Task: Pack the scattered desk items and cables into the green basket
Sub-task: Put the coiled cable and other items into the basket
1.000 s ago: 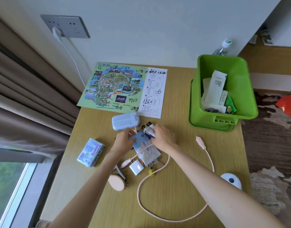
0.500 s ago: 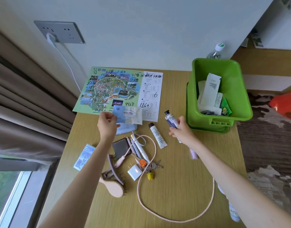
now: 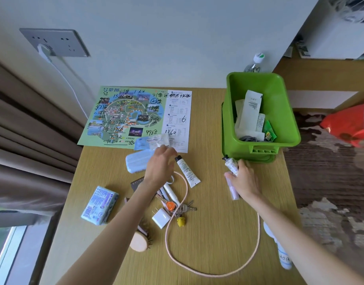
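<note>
The green basket [image 3: 291,122] stands at the desk's back right with papers and a green packet inside. My left hand [image 3: 159,167] curls its fingers over the lower right corner of a light blue wipes packet [image 3: 148,141] that lies on the map's edge. My right hand [image 3: 244,181] grips a small floral tube [image 3: 230,163] with a black cap, just in front of the basket. A pink tube [image 3: 232,191] lies partly under that hand. A white tube [image 3: 186,171], a blue case [image 3: 137,161] and a pink cable [image 3: 197,266] lie on the desk.
A park map [image 3: 125,114] lies at the back. Near my left arm are a tissue pack [image 3: 100,204], pens [image 3: 171,193], keys [image 3: 184,207], a white plug [image 3: 161,218] and a hairbrush [image 3: 138,241]. A white bottle [image 3: 281,251] lies at the right edge. Curtains hang on the left.
Both hands left the pile: the left lifted the wipes packet towards the map and has shifted to its right end, the right picked up the floral tube and carried it nearer the basket.
</note>
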Demonstrator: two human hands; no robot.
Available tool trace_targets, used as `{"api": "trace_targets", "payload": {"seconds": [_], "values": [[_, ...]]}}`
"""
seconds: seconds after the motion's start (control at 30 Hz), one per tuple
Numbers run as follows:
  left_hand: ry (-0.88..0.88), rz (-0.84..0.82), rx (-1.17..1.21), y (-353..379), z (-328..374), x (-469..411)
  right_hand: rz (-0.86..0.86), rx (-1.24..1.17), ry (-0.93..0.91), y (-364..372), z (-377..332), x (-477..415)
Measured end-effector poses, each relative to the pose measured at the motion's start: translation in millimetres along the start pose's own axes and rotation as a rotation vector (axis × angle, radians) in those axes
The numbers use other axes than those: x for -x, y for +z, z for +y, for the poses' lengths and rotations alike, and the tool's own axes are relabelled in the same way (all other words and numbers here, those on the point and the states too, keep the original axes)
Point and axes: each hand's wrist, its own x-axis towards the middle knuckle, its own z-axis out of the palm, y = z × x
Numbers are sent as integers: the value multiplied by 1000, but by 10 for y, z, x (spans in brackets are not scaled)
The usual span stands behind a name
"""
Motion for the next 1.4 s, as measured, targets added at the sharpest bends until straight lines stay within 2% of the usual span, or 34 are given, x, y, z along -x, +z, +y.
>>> {"api": "trace_targets", "payload": {"seconds": [0.13,0.23,0.43,0.5,0.6,0.73,0.9,1.0,1.13,1.27,1.4], "values": [[245,-175,-230,184,78,-18,-38,95,26,-2,17,100],[337,-309,-373,314,51,-15,-70,133,46,41,-5,177],[473,-332,-623,430,11,-91,-91,149,20,79,-110,306],[462,-357,-645,415,36,-135,-78,91,-18,17,-157,314],[376,-354,-531,376,93,-172,-2,1,-115,-166,-288,290],[231,-268,-211,158,313,-268,106,-129,-251,-541,-549,225],[225,-87,72,-235,763,-548,212,-257,-360,-1123,-799,5],[192,-19,195,-425,1067,-772,291,-298,-317,-1435,-806,-313],[79,-39,388,-538,1369,-1043,316,-374,-117,-1644,-664,-878],[4,-59,402,-474,1507,-1283,193,-406,69,-1533,-568,-1332],[-65,-86,406,-369,1585,-1483,40,-401,106,-1265,-580,-1586]]}}
